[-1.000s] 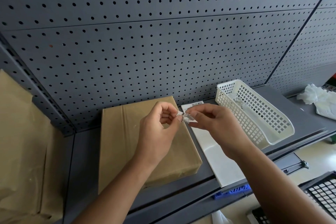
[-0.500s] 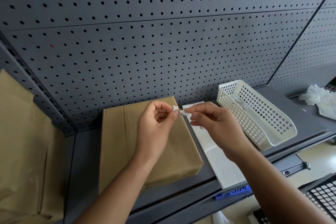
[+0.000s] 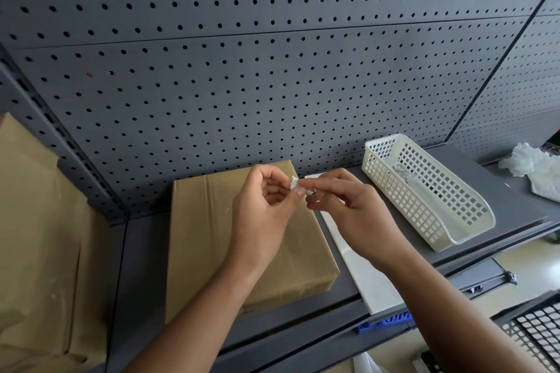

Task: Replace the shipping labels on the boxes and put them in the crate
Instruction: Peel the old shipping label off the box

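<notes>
Both forearms reach up from below. The left hand (image 3: 263, 209) and right hand (image 3: 354, 212) meet over the box (image 3: 206, 236), which lies at the shelf's (image 3: 145, 266) back edge. Each grip pinches one white scrap (image 3: 294, 183).

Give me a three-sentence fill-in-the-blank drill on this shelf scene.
1. The left hand and the right hand both pinch one small scrap, whose colour is ____.
2. The box lies to the ____ of the basket.
3. The sheet lies flat between the box and the ____.

Missing words: white; left; basket.
</notes>
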`<action>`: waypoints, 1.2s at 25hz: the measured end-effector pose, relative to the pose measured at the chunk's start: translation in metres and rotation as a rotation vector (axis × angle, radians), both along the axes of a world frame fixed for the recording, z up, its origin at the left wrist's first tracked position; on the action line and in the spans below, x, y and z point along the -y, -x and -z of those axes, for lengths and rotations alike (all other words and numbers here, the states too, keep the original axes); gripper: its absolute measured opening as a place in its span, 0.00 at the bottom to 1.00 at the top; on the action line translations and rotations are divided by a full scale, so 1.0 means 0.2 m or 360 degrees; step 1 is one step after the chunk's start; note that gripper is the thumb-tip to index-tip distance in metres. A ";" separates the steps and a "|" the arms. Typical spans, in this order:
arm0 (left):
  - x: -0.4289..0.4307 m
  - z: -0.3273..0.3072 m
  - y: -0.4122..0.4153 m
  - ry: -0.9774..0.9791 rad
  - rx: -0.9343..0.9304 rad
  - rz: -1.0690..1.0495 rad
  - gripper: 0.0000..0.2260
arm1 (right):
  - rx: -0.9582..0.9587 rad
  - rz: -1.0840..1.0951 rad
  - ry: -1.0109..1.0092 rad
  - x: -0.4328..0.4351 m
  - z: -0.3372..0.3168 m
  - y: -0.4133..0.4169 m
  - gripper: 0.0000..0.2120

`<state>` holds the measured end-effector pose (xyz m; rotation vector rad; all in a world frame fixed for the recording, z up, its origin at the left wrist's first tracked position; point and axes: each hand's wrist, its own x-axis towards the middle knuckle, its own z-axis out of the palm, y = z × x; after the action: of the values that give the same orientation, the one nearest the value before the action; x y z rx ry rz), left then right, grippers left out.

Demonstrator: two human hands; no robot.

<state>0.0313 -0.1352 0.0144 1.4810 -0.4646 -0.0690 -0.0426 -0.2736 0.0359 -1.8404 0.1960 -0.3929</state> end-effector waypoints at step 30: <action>-0.02 -0.03 0.05 -0.0008 -0.0079 0.0073 0.08 | -0.0030 -0.0024 -0.0326 0.00 -0.01 0.04 0.11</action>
<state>0.0212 -0.1321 0.0211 1.4706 -0.4584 -0.1429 -0.0512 -0.2743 0.0387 -1.6438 0.2266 -0.3327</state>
